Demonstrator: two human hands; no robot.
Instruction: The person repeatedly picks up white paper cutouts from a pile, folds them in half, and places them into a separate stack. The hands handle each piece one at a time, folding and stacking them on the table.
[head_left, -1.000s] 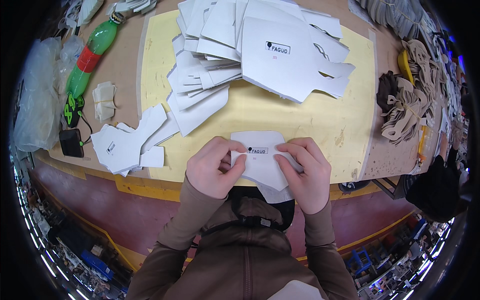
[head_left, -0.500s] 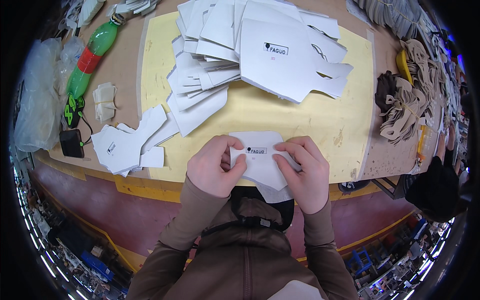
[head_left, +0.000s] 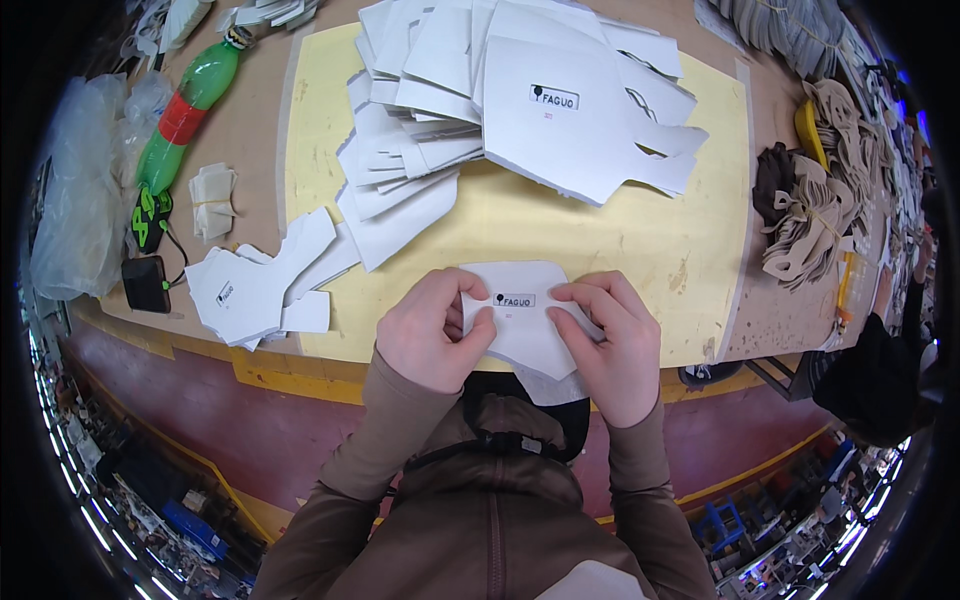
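A small white panel of flat, leather-like material with a curved upper edge and a pointed lower one [head_left: 525,340] lies at the near edge of the desk [head_left: 262,125], its lower end reaching past that edge over the person's lap. A small rectangular label with dark print [head_left: 514,300] sits on its upper half, and a greyish, thinner-looking sheet [head_left: 553,389] shows beneath its lower corner. The left hand [head_left: 425,330] grips the panel at its left side, thumb and forefinger drawn close beside the label; the right hand [head_left: 620,345] does likewise at the right, its other fingers curled. With both hands bearing on it, an uneven pull could crease the panel or skew the label, and the unsupported lower end could sag or let the sheet slip. Beneath lies a broad yellow sheet [head_left: 560,230], which carries a tall, fanned pile of larger white cut pieces [head_left: 545,140]; its loose layers could slide if a sleeve brushes them. To the left lie a smaller white stack [head_left: 236,300], a banded cream bundle [head_left: 212,203] and a green plastic bottle with a red band [head_left: 205,85]; to the right, tan looped cut-outs [head_left: 805,230].
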